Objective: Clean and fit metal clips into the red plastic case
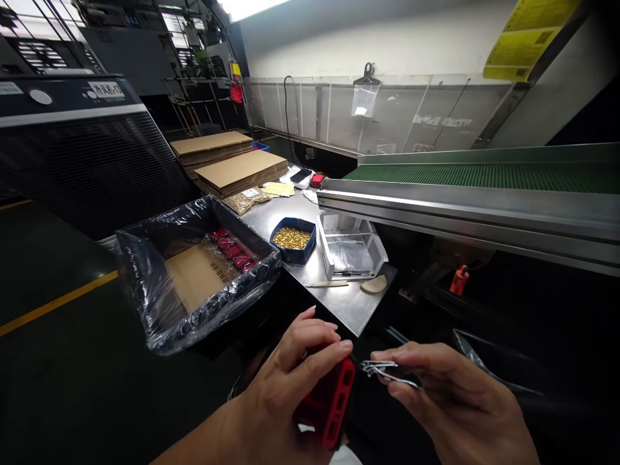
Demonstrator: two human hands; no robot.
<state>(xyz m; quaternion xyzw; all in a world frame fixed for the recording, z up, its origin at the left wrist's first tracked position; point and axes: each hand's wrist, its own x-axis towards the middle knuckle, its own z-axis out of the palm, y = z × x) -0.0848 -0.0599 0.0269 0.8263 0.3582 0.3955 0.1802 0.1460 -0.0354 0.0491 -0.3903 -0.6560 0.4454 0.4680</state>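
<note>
A red plastic housing (pixel 338 407) with several rectangular openings along its edge is held in my left hand (pixel 295 374), fingers wrapped over its dark top. My right hand (pixel 450 394) pinches a silver nail clipper (pixel 387 369) between thumb and fingers. The clipper's jaws point left, close to the housing's upper corner, with a small gap visible. Part of the housing is hidden under my left palm.
A metal table (pixel 356 309) bears a blue bin of brass pieces (pixel 293 239), a white plastic tray (pixel 376 261) and a thin stick (pixel 329 284). Left stands a plastic-lined crate (pixel 165 336) with red parts. Cardboard stacks (pixel 242 169) and a green conveyor (pixel 460 175) lie beyond.
</note>
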